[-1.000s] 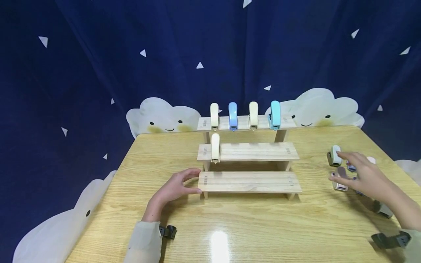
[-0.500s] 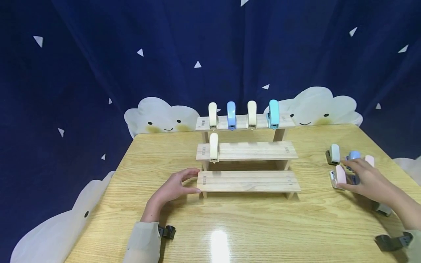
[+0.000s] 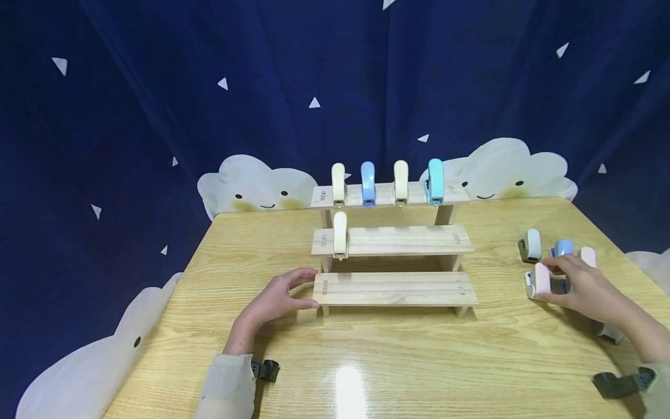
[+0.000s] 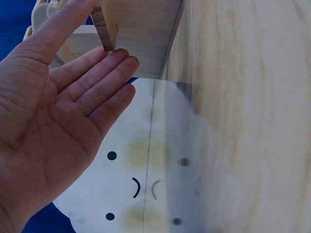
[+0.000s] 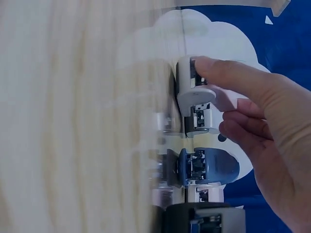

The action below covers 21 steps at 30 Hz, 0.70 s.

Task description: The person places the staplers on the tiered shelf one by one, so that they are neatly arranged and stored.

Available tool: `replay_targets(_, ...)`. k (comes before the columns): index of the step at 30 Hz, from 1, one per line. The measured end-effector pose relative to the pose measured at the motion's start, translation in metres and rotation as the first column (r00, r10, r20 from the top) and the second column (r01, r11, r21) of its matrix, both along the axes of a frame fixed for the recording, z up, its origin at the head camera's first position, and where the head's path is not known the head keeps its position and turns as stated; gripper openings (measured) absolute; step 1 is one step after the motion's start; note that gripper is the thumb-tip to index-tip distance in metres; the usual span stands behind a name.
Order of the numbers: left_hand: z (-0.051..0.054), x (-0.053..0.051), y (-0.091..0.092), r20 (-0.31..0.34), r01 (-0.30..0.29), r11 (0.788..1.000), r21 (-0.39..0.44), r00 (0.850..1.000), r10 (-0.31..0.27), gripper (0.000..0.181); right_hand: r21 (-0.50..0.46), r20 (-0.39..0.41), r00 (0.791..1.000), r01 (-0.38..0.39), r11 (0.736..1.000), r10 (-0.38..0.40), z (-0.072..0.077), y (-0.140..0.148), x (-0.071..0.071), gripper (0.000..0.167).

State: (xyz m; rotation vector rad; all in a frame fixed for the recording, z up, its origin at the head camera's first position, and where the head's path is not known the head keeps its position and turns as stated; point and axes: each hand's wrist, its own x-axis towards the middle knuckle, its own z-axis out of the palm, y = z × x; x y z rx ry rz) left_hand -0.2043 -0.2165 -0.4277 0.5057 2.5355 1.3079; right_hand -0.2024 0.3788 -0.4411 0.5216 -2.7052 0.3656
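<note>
In the head view, my left hand (image 3: 278, 299) touches the left end of the bottom step of a three-tier wooden rack (image 3: 398, 290). In the left wrist view its fingers look nearly straight, beside the end of the board. At the right of the table my right hand (image 3: 591, 291) pinches a pink-and-white stapler (image 3: 542, 279) between thumb and fingers. The right wrist view has the thumb on the front of this stapler (image 5: 184, 90), which looks to be standing on the table. Part of its far side is hidden by my fingers.
Cream, blue and turquoise staplers line the rack's top step, and one cream stapler (image 3: 340, 235) stands on the middle step. Around my right hand are a pale green stapler (image 3: 533, 244), a blue stapler (image 3: 563, 247), another pink stapler (image 3: 588, 256) and a grey one (image 3: 609, 333).
My right hand has come down from above the staplers, and its thumb and fingers have closed on the pink-and-white stapler. The left hand has stayed at the rack's end.
</note>
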Motion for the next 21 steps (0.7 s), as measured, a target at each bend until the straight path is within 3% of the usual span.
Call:
replay_targets(10,0.0,0.0,0.001,-0.008,0.007,1.0,-0.003,1.0,-0.007,0.076,-0.179,-0.017,1.0,0.022,0.984,-0.026,0.005,-0.013,0.002,0.071)
replay_targets(15,0.0,0.0,0.001,-0.007,0.006,1.0,0.001,1.0,-0.006,0.074,-0.313,-0.052,0.999,-0.016,0.95,-0.001,0.015,-0.028,0.002,0.067)
replay_targets(21,0.0,0.0,0.001,-0.013,0.001,1.0,-0.003,1.0,-0.001,0.074,-0.4,-0.158,0.987,-0.096,0.912,0.035,0.033,-0.053,0.0,0.07)
